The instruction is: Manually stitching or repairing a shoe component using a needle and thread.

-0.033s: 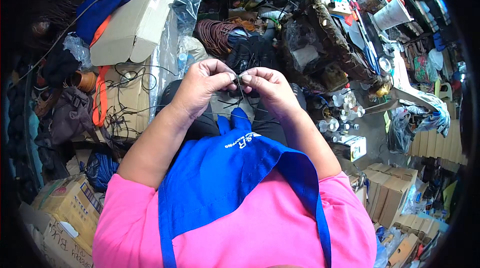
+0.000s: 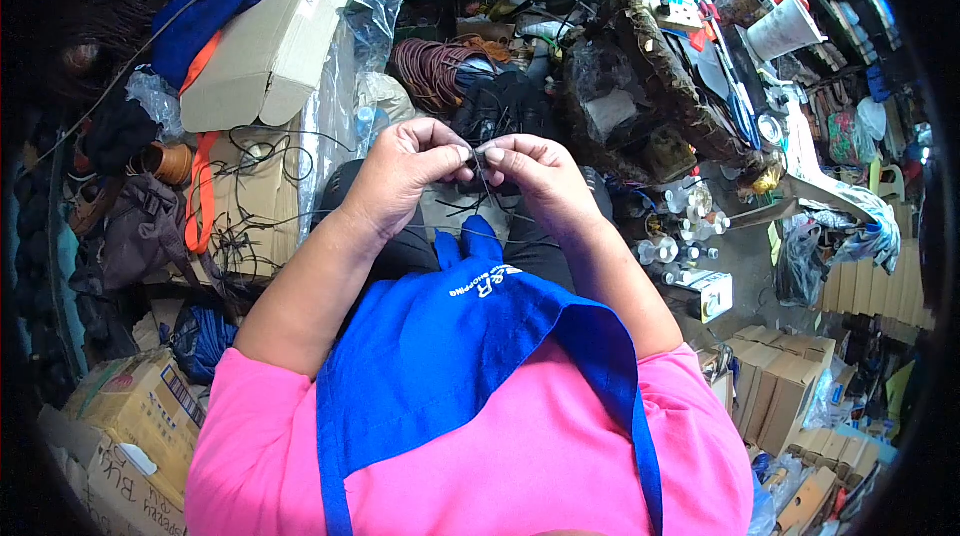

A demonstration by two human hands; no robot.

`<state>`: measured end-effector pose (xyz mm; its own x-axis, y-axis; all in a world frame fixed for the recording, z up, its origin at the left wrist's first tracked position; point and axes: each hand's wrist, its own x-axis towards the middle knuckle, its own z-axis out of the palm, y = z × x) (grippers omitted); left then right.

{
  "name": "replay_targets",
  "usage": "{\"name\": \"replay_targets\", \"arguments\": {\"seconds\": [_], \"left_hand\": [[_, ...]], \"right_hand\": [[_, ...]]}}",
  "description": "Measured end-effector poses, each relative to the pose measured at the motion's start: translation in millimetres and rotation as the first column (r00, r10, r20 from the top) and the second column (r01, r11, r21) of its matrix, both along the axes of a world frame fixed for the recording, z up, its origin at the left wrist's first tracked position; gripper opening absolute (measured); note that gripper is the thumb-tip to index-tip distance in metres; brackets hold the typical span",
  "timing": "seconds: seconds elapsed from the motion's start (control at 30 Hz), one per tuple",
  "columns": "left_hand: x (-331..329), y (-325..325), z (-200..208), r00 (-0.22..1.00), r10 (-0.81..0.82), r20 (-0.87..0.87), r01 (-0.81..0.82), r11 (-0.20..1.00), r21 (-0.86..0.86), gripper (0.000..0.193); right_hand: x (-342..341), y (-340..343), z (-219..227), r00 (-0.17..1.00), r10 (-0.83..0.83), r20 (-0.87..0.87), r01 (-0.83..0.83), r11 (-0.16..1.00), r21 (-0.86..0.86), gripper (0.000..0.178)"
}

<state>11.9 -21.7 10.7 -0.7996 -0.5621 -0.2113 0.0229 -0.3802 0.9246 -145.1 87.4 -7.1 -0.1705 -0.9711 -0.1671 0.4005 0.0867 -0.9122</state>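
Observation:
Over my lap, my left hand [image 2: 408, 171] and my right hand [image 2: 542, 176] meet in front of me with thumbs and forefingers pinched. Between the fingertips is a thin dark cord [image 2: 481, 164], its strands hanging below the pinch. Any knot or small part inside the fingers is too small and covered to make out. Just past my hands lies a black shoe [image 2: 497, 108], apart from the fingers. The blue apron [image 2: 420, 366] covers my front, its tip under the hands.
To the left, black cords [image 2: 255, 176] tangle over cardboard beneath an opened carton [image 2: 265, 51]. A coil of brown cord [image 2: 430, 74] lies ahead. Small bottles [image 2: 690, 221] cluster at right beside a worn bench [image 2: 660, 76] loaded with tools. Cardboard boxes [image 2: 775, 386] stand at lower right.
The fingertips and the thin cord strands have shifted very slightly; both hands keep their pinch at the same place.

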Motion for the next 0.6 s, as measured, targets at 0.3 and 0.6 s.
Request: {"name": "replay_targets", "arguments": {"seconds": [0.3, 0.6], "left_hand": [[1.8, 1.5, 1.7, 1.0, -0.026, -0.01, 0.025, 0.996, -0.081, 0.01], [1.5, 4.4, 3.6, 0.998, -0.027, -0.061, 0.016, 0.987, -0.161, 0.012]], "right_hand": [[0.7, -0.3, 1.5, 0.994, -0.047, 0.1, 0.048, 0.999, -0.005, 0.039], [-1.0, 5.8, -2.3, 0.946, 0.126, 0.299, -0.131, 0.991, -0.005, 0.023]]}}
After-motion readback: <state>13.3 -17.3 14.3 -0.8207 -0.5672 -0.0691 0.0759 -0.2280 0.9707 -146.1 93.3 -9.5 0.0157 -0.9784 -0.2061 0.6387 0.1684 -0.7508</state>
